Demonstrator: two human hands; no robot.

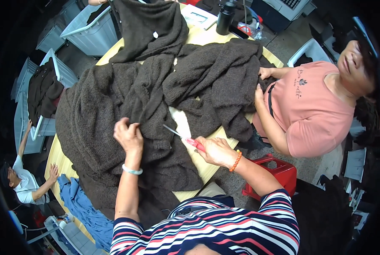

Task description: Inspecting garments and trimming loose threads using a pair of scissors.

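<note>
A large, dark brown knit garment (pixel 100 106) lies bunched over the yellow table in front of me. My left hand (pixel 129 135), with a pale bangle at its wrist, is closed with the fingertips curled on this knit. My right hand (pixel 219 151), wearing an orange bead bracelet, is wrapped round the red handle of a slim tool (pixel 194 144). Its thin metal end points up and left, over the garment's right edge; I cannot tell whether it is a pair of scissors. Beyond a strip of bare tabletop lies another dark knit garment (pixel 217 80).
A person in a pink shirt (pixel 313 106) handles the right-hand garment. At far left, another person (pixel 26 182) reaches toward the table. White bins (pixel 92 36) stand beyond the table, a black bottle (pixel 226 19) at its far end. Blue cloth (pixel 81 204) lies lower left; a red stool (pixel 279 172) stands right.
</note>
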